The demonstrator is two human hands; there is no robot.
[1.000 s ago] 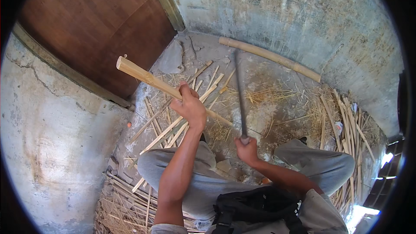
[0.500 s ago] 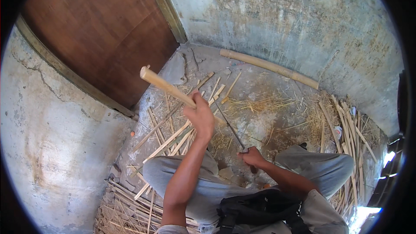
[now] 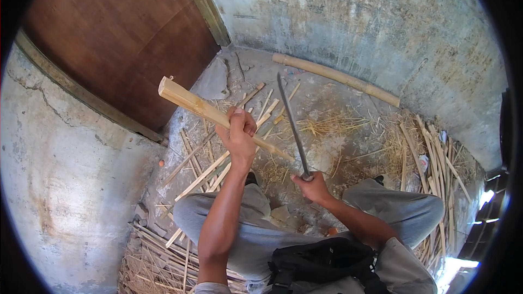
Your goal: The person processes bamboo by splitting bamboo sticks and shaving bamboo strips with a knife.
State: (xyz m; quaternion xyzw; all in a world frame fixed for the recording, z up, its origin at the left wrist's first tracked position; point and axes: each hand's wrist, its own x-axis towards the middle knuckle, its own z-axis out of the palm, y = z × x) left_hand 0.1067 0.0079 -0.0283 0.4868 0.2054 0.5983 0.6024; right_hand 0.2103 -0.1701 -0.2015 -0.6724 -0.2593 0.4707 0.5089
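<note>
My left hand (image 3: 238, 137) is wrapped round the middle of a split bamboo piece (image 3: 188, 99). The piece slants from its thick end at the upper left down to a thin end in front of me. In my right hand (image 3: 312, 187) is the handle of a machete (image 3: 295, 125). Its long dark blade points up and away, to the right of the bamboo and apart from it. Under the left hand, several split bamboo strips (image 3: 200, 177) lie crossed on the floor.
A whole bamboo pole (image 3: 338, 76) lies along the far wall. Straw-like shavings (image 3: 335, 125) litter the floor. Strips are piled at the right (image 3: 437, 169) and at the lower left (image 3: 163, 256). A brown door (image 3: 125, 43) stands at the upper left. My bent legs flank the work area.
The machete has risen and swung to show its blade's length, clear of the bamboo. My left hand has shifted left and slightly down, turning the bamboo so its split face shows.
</note>
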